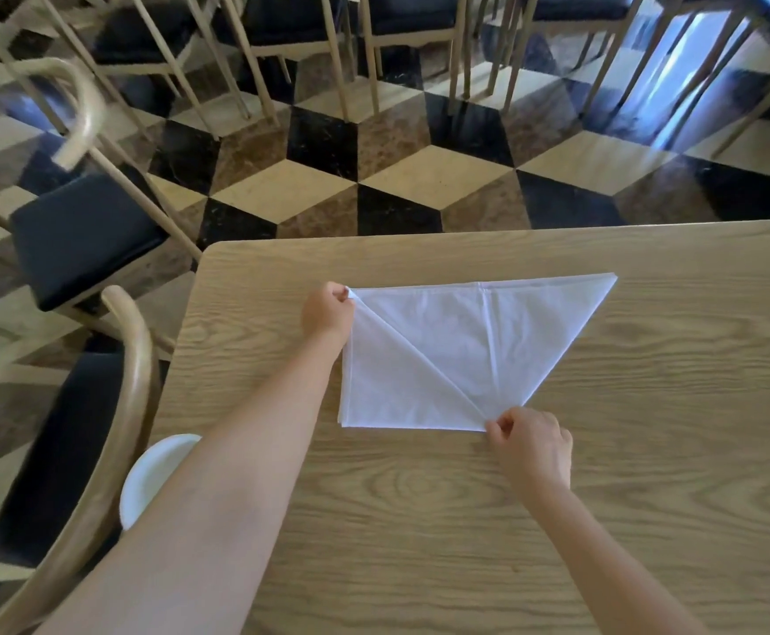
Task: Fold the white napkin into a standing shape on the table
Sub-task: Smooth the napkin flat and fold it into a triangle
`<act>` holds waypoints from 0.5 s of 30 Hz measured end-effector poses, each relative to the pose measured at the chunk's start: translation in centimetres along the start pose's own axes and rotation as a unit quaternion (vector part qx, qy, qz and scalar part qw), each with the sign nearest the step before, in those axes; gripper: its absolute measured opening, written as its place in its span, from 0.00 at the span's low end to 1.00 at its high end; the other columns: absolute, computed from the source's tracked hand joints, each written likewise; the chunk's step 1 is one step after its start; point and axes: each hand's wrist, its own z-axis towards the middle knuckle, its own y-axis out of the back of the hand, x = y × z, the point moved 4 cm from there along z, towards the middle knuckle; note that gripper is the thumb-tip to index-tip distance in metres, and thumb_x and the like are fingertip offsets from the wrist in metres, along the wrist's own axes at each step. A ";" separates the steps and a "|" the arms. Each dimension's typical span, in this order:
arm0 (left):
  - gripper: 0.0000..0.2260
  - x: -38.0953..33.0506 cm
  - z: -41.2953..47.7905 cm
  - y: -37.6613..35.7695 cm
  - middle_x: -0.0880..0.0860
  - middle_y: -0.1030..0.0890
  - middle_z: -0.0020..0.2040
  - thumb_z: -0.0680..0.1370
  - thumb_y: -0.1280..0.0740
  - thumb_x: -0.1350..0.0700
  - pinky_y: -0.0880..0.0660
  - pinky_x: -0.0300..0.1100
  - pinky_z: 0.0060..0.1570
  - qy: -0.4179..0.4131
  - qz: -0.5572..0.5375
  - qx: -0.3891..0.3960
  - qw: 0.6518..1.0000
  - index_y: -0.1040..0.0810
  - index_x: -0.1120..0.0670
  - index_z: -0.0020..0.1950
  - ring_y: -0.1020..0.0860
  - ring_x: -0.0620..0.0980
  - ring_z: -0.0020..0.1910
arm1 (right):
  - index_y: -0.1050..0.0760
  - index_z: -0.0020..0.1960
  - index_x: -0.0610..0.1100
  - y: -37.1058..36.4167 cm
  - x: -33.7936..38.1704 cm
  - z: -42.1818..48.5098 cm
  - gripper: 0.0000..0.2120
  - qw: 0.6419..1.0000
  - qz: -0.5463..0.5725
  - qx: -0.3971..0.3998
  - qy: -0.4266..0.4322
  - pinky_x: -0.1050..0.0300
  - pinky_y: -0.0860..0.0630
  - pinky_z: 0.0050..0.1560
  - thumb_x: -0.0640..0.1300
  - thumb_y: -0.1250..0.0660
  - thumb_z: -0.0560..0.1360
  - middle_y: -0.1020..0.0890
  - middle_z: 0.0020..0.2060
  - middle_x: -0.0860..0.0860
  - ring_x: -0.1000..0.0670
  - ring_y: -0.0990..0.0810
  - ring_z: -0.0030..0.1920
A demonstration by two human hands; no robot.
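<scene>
Restaurant dining room, rows of chairs (282,20), wooden table (649,405), patterned floor (420,176)

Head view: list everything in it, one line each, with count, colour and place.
napkin: one, white, lying flat and partly folded at the middle of the table
table: one, light wood, fills the lower right
dish: one, white, at the table's left edge, partly hidden by the left forearm
chairs: several, pale wood with black cushions, left of the table and in rows across the far floor
floor: one, black, cream and brown cube-pattern tiles, beyond the table
left hand: one, pinches the napkin's far left corner
right hand: one, pinches the napkin's near point
</scene>
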 end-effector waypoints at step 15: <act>0.15 -2.1 -9.0 -3.0 0.62 0.24 0.62 0.78 0.43 0.62 0.33 0.52 0.64 -0.353 0.080 0.010 0.932 0.27 0.62 0.63 0.27 0.60 0.62 | 0.26 0.55 0.40 -1.3 2.7 -1.8 0.17 0.973 -0.016 -0.137 0.185 0.49 0.33 0.55 0.49 0.44 0.74 0.21 0.50 0.44 0.41 0.26 0.53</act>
